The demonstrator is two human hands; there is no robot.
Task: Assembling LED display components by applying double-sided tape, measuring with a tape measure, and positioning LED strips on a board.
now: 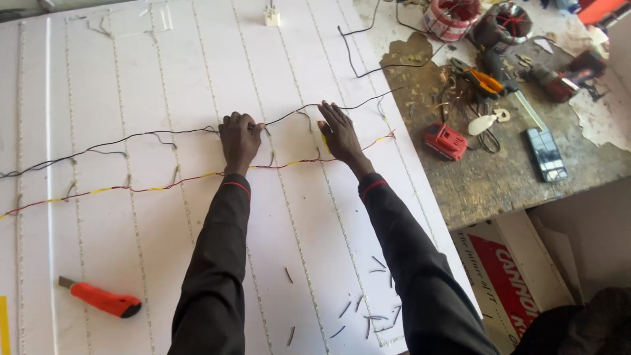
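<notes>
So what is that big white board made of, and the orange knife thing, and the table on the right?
The white board looks like smooth matte plastic or foam sheet, flat and unscratched, though I cannot be sure which. The orange knife seems to have a glossy plastic handle with a grey metal blade tip. The table looks like worn wood: brown and rough, with its pale coating peeling away.

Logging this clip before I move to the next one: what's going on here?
A person leans over a large white panel lined with thin strips. The left hand is closed on a black wire running across the panel; the right hand lies flat, fingers spread, pressing near it. A red-and-yellow wire runs just below. An orange utility knife lies near the lower left edge, and tools clutter the worn table to the right.
</notes>
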